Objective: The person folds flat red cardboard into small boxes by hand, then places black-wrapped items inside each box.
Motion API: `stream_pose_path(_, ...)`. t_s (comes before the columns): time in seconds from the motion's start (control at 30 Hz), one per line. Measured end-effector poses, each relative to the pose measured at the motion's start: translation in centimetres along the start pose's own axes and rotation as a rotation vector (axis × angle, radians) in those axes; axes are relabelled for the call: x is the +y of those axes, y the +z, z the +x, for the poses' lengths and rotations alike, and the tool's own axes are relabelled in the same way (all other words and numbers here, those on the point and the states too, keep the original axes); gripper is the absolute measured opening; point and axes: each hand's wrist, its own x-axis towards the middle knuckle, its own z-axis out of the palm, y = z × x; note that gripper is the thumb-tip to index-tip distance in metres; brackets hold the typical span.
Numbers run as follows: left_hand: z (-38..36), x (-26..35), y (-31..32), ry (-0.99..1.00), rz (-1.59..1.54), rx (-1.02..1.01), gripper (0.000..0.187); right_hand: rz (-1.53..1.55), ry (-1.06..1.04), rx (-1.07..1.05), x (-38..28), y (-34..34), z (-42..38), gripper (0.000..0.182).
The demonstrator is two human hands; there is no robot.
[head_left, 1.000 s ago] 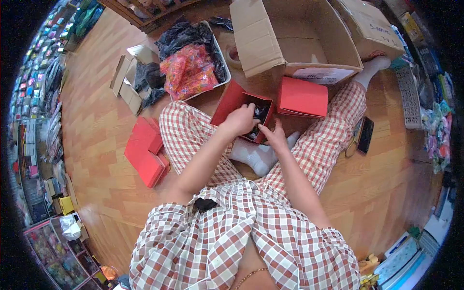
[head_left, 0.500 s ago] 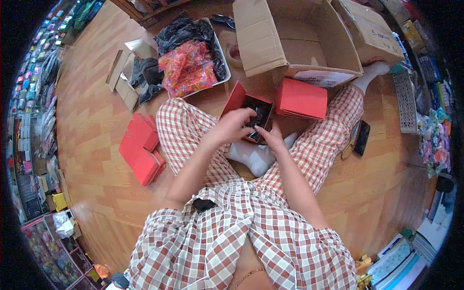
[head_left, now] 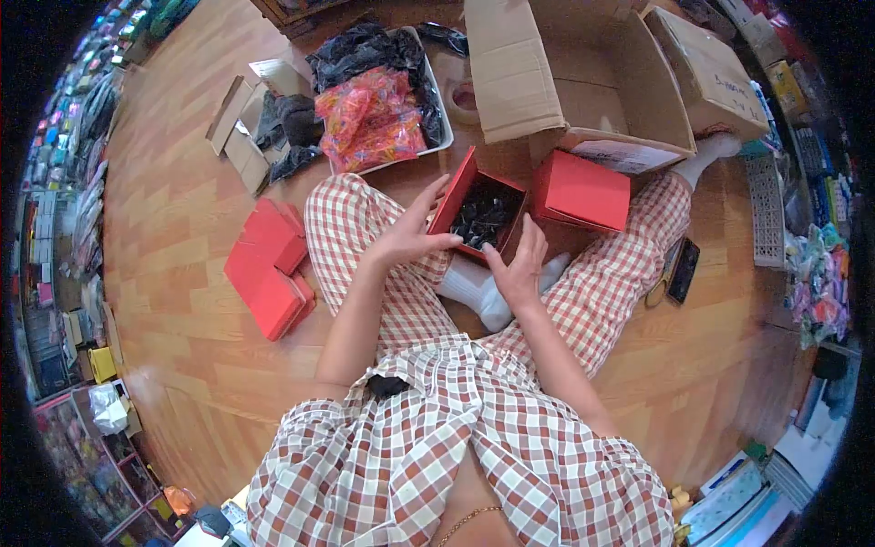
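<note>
An open red box (head_left: 446, 214) stands between my knees, its lid flap raised on the left. Black shredded-looking filling (head_left: 481, 219) lies inside it. My left hand (head_left: 412, 230) is at the box's left side, fingers spread along the raised flap, thumb at the near edge. At the right near corner is my right hand (head_left: 519, 269), its fingers apart and thumb by the rim. Both hands are around the box, and neither is closed on it. A closed red box (head_left: 583, 190) sits just right of the open one.
Flat red boxes (head_left: 264, 273) lie left of my knee. Ahead, a white tray (head_left: 447, 137) holds black plastic and colourful packets (head_left: 374, 118). A large open cardboard box (head_left: 515, 77) is at the front right. A phone (head_left: 684, 272) rests right of my leg.
My hands have come out of the open red box and spread to its two sides, uncovering the black filling. The view has shifted slightly.
</note>
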Motion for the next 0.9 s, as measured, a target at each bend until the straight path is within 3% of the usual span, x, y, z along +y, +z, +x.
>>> stream_pose_path(0.07, -0.2, 0.1, -0.3, -0.041, -0.030, 0.001, 0.085, -0.096, -0.308, -0.028, -3.3, -2.0, 0.8, 0.102)
stream_pose_path(0.1, -0.2, -0.1, -0.4, -0.087, -0.095, -0.013, 0.081, -0.212, -0.343, -0.096, -4.1, -2.6, 1.4, 0.107)
stream_pose_path(0.2, 0.4, -1.2, -0.3, -0.101, -0.168, -0.022, 0.069, -0.424, -0.309, -0.192, -4.1, -1.9, 4.1, 0.109)
stream_pose_path(0.37, 0.7, -2.6, 2.6, 0.023, 0.050, -0.001, 0.062, -0.442, -0.234, -0.340, -1.4, -0.1, 5.2, 0.095)
stream_pose_path(0.43, 1.0, -2.8, 3.4, 0.058, 0.250, 0.006, 0.063, -0.339, -0.340, -0.200, 0.4, 0.9, 4.3, 0.078)
stream_pose_path(0.47, 1.0, -2.6, 4.0, 0.056, 0.246, 0.001, 0.063, -0.342, -0.334, -0.201, 1.1, 1.3, 4.0, 0.078)
stream_pose_path(0.57, 1.1, -1.8, 6.4, -0.071, 0.618, 0.092, 0.068, -0.185, -0.431, -0.127, 1.5, 1.6, 3.5, 0.058)
stream_pose_path(0.7, 1.6, -0.7, 8.1, -0.148, 0.823, 0.112, 0.071, -0.066, -0.333, -0.134, 0.2, 0.9, 2.8, 0.054)
stream_pose_path(0.77, 1.5, -1.1, 8.5, -0.114, 0.898, 0.145, 0.073, -0.040, -0.316, 0.020, 1.0, 1.7, 2.2, 0.052)
stream_pose_path(0.9, 1.5, -1.5, 8.5, -0.088, 0.925, 0.153, 0.074, -0.041, -0.297, 0.129, 1.8, 2.5, 1.8, 0.051)
